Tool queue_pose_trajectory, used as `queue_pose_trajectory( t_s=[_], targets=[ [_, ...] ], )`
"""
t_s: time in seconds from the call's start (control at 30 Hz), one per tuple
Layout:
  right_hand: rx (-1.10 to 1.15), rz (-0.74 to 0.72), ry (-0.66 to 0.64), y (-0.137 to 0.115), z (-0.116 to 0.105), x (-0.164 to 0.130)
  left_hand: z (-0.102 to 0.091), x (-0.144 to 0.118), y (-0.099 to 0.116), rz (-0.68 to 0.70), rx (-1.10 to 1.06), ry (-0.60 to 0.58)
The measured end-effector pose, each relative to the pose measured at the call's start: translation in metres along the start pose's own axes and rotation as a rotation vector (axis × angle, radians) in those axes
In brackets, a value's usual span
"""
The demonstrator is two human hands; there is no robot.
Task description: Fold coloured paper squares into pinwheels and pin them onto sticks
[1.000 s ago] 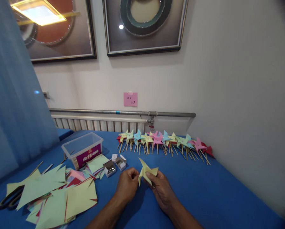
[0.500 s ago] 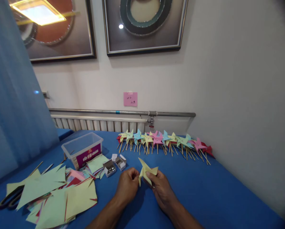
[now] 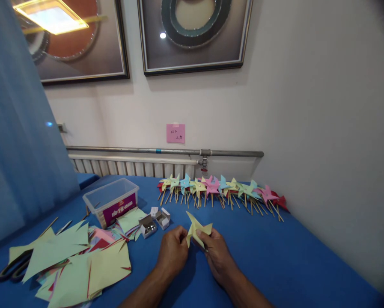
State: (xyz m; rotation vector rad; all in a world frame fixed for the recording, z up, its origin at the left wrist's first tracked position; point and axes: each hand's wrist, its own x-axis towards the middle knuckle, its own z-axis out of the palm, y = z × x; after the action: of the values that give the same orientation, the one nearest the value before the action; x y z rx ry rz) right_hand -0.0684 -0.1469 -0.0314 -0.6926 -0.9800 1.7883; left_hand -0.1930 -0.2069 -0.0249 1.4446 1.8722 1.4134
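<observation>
Pale yellow paper, folded into a pinwheel (image 3: 194,222), is between my two hands, over the blue tabletop (image 3: 291,256). R hand (image 3: 218,250) has it: thumb pressed on the middle, other fingers tucked behind, so that grip's snug on the paper. L hand (image 3: 172,249) is right at its left edge, fingers curled in, thumb & index nearly together; can't tell if they've got a bit of paper or smth small pinched. Just beyond L fingers, slightly left: small box (image 3: 151,232) w/ shiny metal bits, another open box (image 3: 164,223) beside it. Plastic tub (image 3: 119,209) further left. Paper sheets (image 3: 108,267) left of L hand, black-handled scissors (image 3: 16,266) past them. Beyond both hands, well apart: row of stick-mounted pinwheels (image 3: 211,185), diff colours
</observation>
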Motion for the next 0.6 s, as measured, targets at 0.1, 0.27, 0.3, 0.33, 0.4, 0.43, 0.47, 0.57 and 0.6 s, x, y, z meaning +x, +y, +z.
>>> queue_pose_trajectory(
  t_s=[0.1,0.27,0.3,0.33,0.4,0.43,0.47,0.57,0.6],
  targets=[
    [0.010,-0.006,0.014,0.001,0.000,0.001,0.000,0.000,0.001,-0.005,0.003,-0.009],
    [0.027,-0.007,0.025,0.003,-0.001,0.003,0.000,-0.002,0.002,-0.010,-0.028,-0.035],
    [0.028,-0.008,0.038,0.002,-0.003,0.004,-0.001,-0.002,0.003,-0.012,-0.034,-0.038],
    [0.027,-0.013,0.057,0.001,-0.004,0.006,-0.003,-0.002,0.004,-0.014,-0.037,-0.037],
    [0.025,-0.033,0.106,-0.002,-0.009,0.009,-0.006,-0.002,0.007,-0.023,-0.025,-0.026],
    [0.023,-0.043,0.130,-0.004,-0.011,0.011,-0.008,-0.002,0.007,-0.030,-0.011,-0.020],
    [0.018,-0.051,0.150,-0.006,-0.014,0.013,-0.009,-0.001,0.008,-0.038,0.007,-0.017],
    [-0.002,-0.063,0.176,-0.011,-0.019,0.017,-0.012,0.000,0.008,-0.045,0.086,-0.032],
    [-0.008,-0.064,0.178,-0.012,-0.021,0.017,-0.012,0.000,0.007,-0.037,0.123,-0.041]
  ],
)
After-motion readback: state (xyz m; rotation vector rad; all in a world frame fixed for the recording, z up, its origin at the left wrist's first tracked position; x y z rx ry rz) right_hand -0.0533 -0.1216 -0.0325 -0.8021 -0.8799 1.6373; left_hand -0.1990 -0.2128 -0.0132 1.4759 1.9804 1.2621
